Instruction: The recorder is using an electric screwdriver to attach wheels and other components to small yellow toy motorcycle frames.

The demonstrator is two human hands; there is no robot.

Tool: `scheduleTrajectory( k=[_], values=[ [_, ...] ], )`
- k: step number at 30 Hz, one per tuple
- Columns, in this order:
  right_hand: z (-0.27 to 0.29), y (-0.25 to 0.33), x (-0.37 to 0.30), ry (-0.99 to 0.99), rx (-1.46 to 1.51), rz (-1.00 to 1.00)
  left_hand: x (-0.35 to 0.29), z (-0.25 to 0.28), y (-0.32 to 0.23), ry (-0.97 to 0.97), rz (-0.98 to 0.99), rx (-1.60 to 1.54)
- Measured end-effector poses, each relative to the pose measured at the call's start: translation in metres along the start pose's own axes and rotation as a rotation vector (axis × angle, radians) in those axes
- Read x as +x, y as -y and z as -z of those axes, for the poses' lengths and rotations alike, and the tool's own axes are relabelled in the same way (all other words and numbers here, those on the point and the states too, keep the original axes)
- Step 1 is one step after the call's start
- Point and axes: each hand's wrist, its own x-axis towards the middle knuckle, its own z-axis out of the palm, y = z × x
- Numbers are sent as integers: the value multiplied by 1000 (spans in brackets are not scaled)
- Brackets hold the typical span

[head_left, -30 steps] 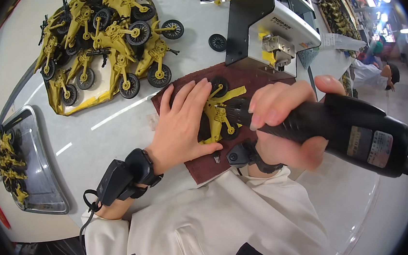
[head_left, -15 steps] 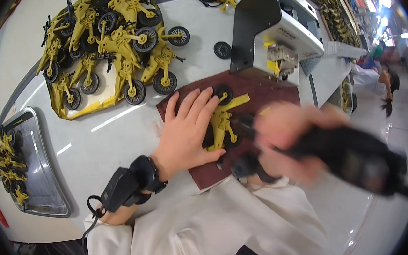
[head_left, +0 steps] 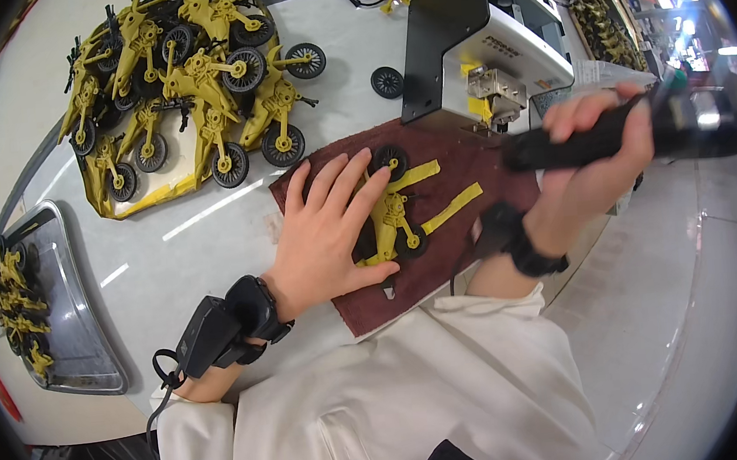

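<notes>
A yellow toy motorcycle (head_left: 391, 219) with black wheels lies on its side on a dark red mat (head_left: 465, 235). My left hand (head_left: 320, 225) presses it down with spread fingers. The thumb rests at its lower end, the index finger near its upper wheel, and the palm hides part of its left side. To the right, above the table edge, my right hand (head_left: 599, 176) is wrapped around a black powered screwdriver (head_left: 546, 150). The tool lies nearly level, blurred by motion, with its front end toward a white screw feeder (head_left: 498, 52) with a black side panel.
Several yellow toy motorcycles are heaped in a yellow-edged box (head_left: 151, 203) at upper left. A metal tray (head_left: 87, 325) with smaller yellow parts stands far left. One loose black wheel (head_left: 386, 82) lies by the feeder. Two yellow strips (head_left: 454, 208) cross the mat.
My right hand and the screwdriver have moved up and to the right, away from the toy motorcycle and toward the feeder. My left hand stays on the toy; the view has shifted slightly.
</notes>
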Motion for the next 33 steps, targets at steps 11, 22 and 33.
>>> scheduleTrajectory(
  k=[11, 22, 33],
  values=[
    [-13, 2, -21, -12, -28, 210, 2, 1, 2, 26, 11, -9],
    [-13, -6, 16, -32, -157, 176, -2, -1, 2, 16, 11, 0],
    [-36, -13, -41, 301, 247, -14, 0, -1, 2, 19, 21, -15]
  ],
)
